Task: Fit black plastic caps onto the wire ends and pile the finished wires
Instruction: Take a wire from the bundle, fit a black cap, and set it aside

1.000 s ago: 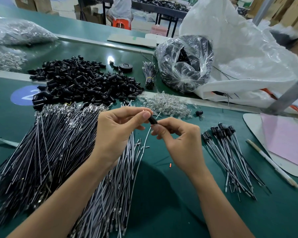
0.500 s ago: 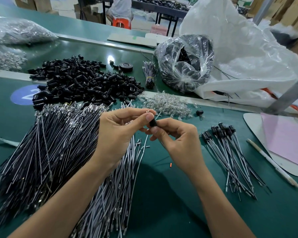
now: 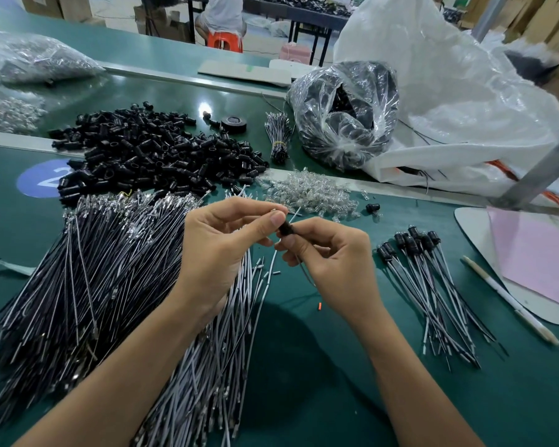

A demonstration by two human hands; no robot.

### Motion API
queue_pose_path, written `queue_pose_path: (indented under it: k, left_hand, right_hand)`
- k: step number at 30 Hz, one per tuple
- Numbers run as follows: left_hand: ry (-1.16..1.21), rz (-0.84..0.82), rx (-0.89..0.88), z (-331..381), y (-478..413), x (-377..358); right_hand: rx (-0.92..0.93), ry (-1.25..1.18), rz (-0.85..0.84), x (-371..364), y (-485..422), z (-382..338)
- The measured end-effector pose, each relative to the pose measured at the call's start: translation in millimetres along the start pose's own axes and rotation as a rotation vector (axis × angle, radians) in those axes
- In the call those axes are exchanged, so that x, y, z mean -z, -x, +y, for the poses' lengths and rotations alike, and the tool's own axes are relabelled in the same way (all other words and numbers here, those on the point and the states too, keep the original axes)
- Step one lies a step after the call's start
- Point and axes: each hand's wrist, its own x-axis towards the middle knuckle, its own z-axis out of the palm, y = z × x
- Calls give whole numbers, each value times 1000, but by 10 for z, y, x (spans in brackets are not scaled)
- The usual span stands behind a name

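While both hands meet at view centre above the green bench (image 3: 304,375), one black cap (image 3: 285,228) sits between their fingertips.

- Left hand (image 3: 226,250): fingers curled, thumb and forefinger pinching the cap's far end.
- Right hand (image 3: 333,262): thumb and forefinger pinching the near end, other fingers curled under. The two hands touch at the cap.
- A thin white wire (image 3: 296,211) pokes out past the cap toward 1 o'clock. How far it sits inside the cap cannot be told.
- Finished wires (image 3: 433,285): small pile at 3 o'clock of the hands, flat on the bench, capped ends pointing to 12 o'clock, well apart from the right hand.
- Uncapped dark wires (image 3: 88,272): large fanned heap at 8 to 9 o'clock, partly under the left forearm. Lighter grey wires (image 3: 220,356) lie beside it at 6 o'clock.
- Loose black caps (image 3: 149,156): broad heap at 10 to 11 o'clock, just beyond the metal tips of the uncapped wires.
- Clear glass bulbs (image 3: 310,195): low pile at 12 to 1 o'clock, near the fingertips. A lone cap (image 3: 372,207) lies just beside it at 2 o'clock.
- Further out at 12 o'clock: a roll of black tape (image 3: 233,123) and a banded wire bundle (image 3: 279,137).
- At 1 o'clock: a clear bag (image 3: 342,114) of dark parts, leaning on a large white sack (image 3: 449,91).
- At 3 to 4 o'clock, past the finished pile: a white pen (image 3: 510,301) beside a pink sheet (image 3: 536,259).
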Motion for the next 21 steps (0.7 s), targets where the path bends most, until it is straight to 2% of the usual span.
queue_pose_path:
  k: [6,9,16,21]
  left_hand:
    - [-78,-33,-23,-2,6,25]
    - [-109,-27,-37,-8,7,0]
    - [114,-6,66,-28,3,-36]
    - [13,-59,73,-50,1,-19]
  right_hand:
    - [41,53,-9,22,6,-13]
    - [31,5,4,25,0,-26]
    - [13,-61,36,-48,11,-24]
    - [27,-54,66,-27,3,-29]
